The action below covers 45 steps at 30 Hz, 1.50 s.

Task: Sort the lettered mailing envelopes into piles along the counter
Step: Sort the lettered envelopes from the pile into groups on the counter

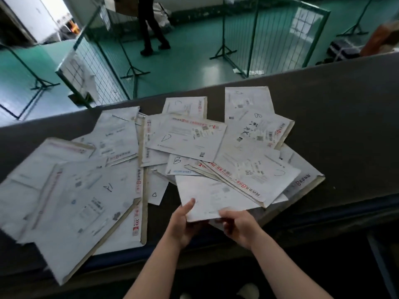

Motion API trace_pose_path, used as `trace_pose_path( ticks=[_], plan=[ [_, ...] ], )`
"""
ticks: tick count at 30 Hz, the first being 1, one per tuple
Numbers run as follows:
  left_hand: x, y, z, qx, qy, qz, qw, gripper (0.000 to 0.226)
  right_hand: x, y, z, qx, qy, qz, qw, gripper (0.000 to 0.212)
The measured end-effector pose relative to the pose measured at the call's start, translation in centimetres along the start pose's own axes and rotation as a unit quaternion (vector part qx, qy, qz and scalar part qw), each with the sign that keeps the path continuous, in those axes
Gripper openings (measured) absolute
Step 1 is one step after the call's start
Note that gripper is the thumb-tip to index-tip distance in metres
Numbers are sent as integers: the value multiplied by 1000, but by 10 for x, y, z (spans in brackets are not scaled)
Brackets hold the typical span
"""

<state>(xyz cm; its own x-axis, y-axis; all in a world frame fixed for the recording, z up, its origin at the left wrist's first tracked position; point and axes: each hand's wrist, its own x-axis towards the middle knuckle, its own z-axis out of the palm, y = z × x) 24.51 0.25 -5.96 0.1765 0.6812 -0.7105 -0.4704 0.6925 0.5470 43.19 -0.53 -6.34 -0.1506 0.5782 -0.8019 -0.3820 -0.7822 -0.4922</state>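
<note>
Envelope point(213, 199) held at its near edge by both hands: left hand point(183, 223) pinches the near-left corner, thumb on top; right hand point(237, 227) grips the near-right edge, fingers curled under. Its long axis runs left-right, its far part under the unsorted heap point(216, 147). Letter not readable, face blurred. Left pile point(82, 190), marked A, nearer left hand, hangs off the worktop point(345, 104) edge.
</note>
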Motion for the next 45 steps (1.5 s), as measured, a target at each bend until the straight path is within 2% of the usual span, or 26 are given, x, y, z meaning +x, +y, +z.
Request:
trace_pose_path(
  ticks=[2, 4, 6, 9, 10, 13, 15, 17, 20, 24, 27, 32, 35, 40, 43, 45],
  plan=[
    [-9, 13, -24, 28, 11, 10, 999, 33, -12, 20, 16, -31, -42, 16, 999, 8],
    [-19, 24, -50, 100, 53, 24, 993, 41, -17, 36, 27, -19, -50, 12, 998, 14],
    [-32, 35, -81, 119, 75, 28, 990, 45, -15, 47, 35, 48, -40, 3, 998, 24],
    [-57, 53, -131, 126, 93, 33, 987, 48, 2, 54, 39, 201, 21, -36, 979, 30],
    [-65, 59, -148, 124, 97, 39, 987, 46, 6, 55, 41, 204, 39, -49, 977, 32],
    [-88, 76, -191, 110, 109, 57, 986, 47, 8, 67, 61, 91, 60, -60, 992, 32],
    [-102, 82, -211, 93, 83, 68, 990, 54, 10, 77, 82, 57, 54, -71, 994, 29],
    [-110, 85, -221, 80, 70, 79, 991, 45, 12, 82, 98, 36, 50, -98, 993, 26],
    [-103, 85, -229, 82, 110, 89, 987, 32, 13, 71, 112, 1, 64, -147, 987, 17],
    [-87, 81, -225, 91, 165, 101, 977, 23, 18, 33, 106, -104, 90, -163, 977, 19],
    [-81, 81, -219, 104, 186, 102, 972, 20, 39, -8, 91, -182, 142, -196, 953, 22],
    [-84, 80, -208, 127, 221, 96, 962, 23, 91, -80, 82, -206, 166, -186, 946, 22],
    [-87, 79, -201, 124, 232, 90, 961, 25, 127, -110, 83, -209, 206, -189, 937, 21],
    [-89, 80, -175, 94, 253, 92, 958, 25, 164, -145, 80, -335, 272, -156, 888, 57],
    [-87, 78, -159, 77, 266, 92, 957, 24, 180, -149, 84, -409, 321, -120, 846, 99],
    [-85, 74, -152, 71, 282, 93, 952, 25, 180, -152, 93, -473, 311, -122, 816, 101]
  ],
)
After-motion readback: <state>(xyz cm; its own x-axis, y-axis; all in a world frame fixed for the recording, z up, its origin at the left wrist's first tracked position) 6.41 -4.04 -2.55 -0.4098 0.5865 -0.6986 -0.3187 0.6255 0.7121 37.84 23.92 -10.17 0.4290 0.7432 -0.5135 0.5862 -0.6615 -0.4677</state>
